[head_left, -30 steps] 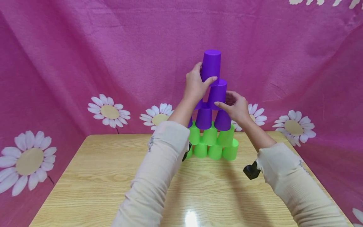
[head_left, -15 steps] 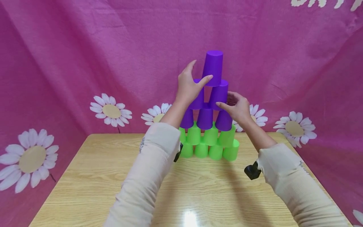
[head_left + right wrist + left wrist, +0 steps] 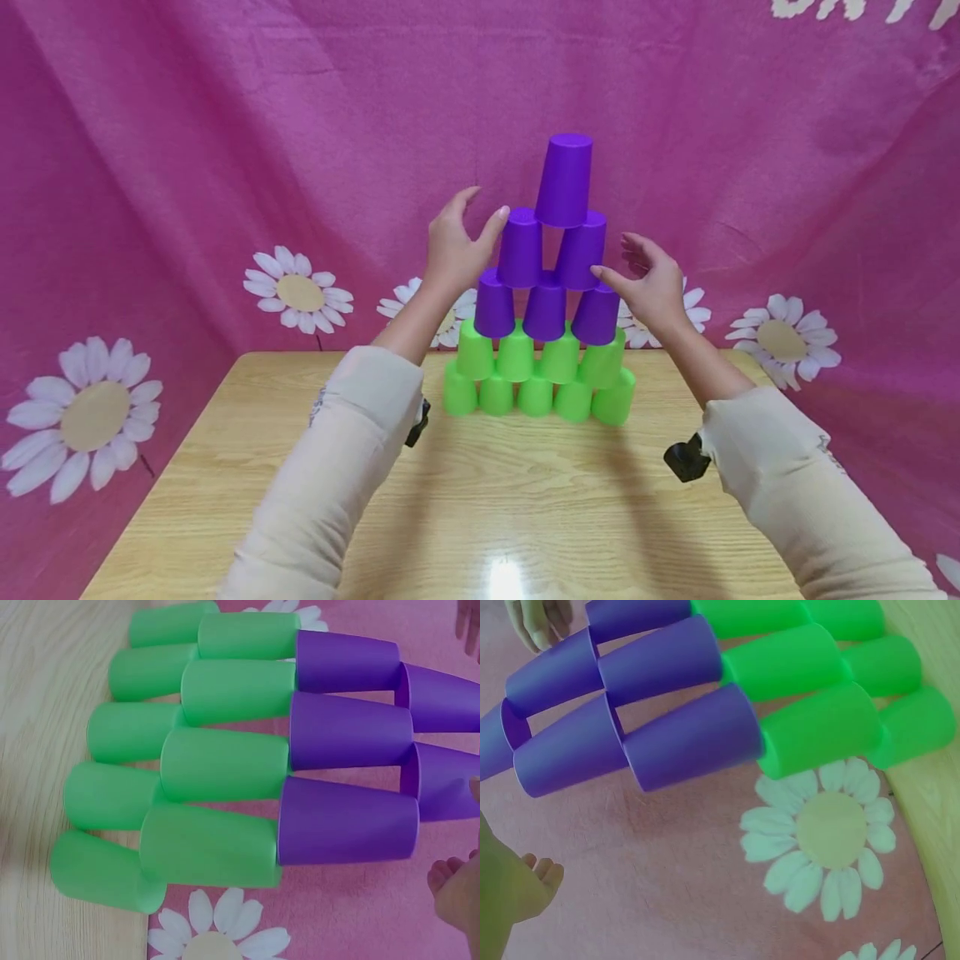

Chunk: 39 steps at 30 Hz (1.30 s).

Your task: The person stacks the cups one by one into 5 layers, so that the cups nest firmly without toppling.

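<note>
A pyramid of upside-down cups stands on the table. One purple cup (image 3: 565, 183) tops it, bridging a left purple cup (image 3: 520, 250) and a right purple cup (image 3: 582, 252). Three purple cups (image 3: 349, 821) form the tier below, above two rows of green cups (image 3: 536, 395). My left hand (image 3: 459, 250) is beside the stack's upper left, fingers spread and holding nothing. To the upper right, my right hand (image 3: 651, 287) has its fingers loosely bent around nothing. Its thumb tip is close to the right purple cup; whether they touch I cannot tell.
The wooden table (image 3: 300, 467) extends in front of the stack and to both sides. A pink cloth (image 3: 360, 150) with white daisies hangs right behind the cups. Black wrist cameras (image 3: 686, 460) jut inward from both sleeves.
My left hand has let go of the top purple cup and moved left and down. That cup stays on the stack. The right hand has drawn slightly to the right.
</note>
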### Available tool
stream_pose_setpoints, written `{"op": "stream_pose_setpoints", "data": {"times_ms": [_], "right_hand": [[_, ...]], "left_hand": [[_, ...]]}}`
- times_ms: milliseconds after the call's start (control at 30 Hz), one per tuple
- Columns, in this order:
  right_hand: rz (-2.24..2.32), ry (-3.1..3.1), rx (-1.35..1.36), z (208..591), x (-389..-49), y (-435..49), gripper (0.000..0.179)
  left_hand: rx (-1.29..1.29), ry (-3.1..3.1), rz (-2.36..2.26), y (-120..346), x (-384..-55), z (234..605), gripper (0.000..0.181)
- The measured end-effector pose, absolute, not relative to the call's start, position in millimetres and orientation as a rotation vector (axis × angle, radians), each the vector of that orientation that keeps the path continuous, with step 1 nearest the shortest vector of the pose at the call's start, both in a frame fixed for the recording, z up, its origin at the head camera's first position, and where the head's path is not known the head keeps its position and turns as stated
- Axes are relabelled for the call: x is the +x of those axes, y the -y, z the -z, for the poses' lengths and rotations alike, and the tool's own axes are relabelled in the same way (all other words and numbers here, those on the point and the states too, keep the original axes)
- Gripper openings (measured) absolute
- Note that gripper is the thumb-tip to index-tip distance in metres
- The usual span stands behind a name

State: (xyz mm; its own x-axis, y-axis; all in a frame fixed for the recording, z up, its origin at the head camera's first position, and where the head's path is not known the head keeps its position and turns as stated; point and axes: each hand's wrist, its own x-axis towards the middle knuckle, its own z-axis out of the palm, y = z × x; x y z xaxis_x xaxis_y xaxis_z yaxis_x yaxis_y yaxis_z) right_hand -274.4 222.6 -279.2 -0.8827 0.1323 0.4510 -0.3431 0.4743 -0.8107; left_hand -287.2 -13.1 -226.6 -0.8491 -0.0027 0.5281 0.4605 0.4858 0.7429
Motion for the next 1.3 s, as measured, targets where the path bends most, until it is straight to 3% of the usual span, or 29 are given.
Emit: {"op": "stream_pose_setpoints", "data": {"times_ms": [767, 1300], "right_hand": [[-1.137, 2.305, 0.324, 291, -227, -234, 0.047], [-0.748, 2.393, 0.633, 336, -205, -238, 0.059]], "left_hand": [[-0.437, 2.43, 1.333, 58, -266, 286, 0.048], [-0.556, 2.4, 1.284, 63, -231, 351, 0.046]]}}
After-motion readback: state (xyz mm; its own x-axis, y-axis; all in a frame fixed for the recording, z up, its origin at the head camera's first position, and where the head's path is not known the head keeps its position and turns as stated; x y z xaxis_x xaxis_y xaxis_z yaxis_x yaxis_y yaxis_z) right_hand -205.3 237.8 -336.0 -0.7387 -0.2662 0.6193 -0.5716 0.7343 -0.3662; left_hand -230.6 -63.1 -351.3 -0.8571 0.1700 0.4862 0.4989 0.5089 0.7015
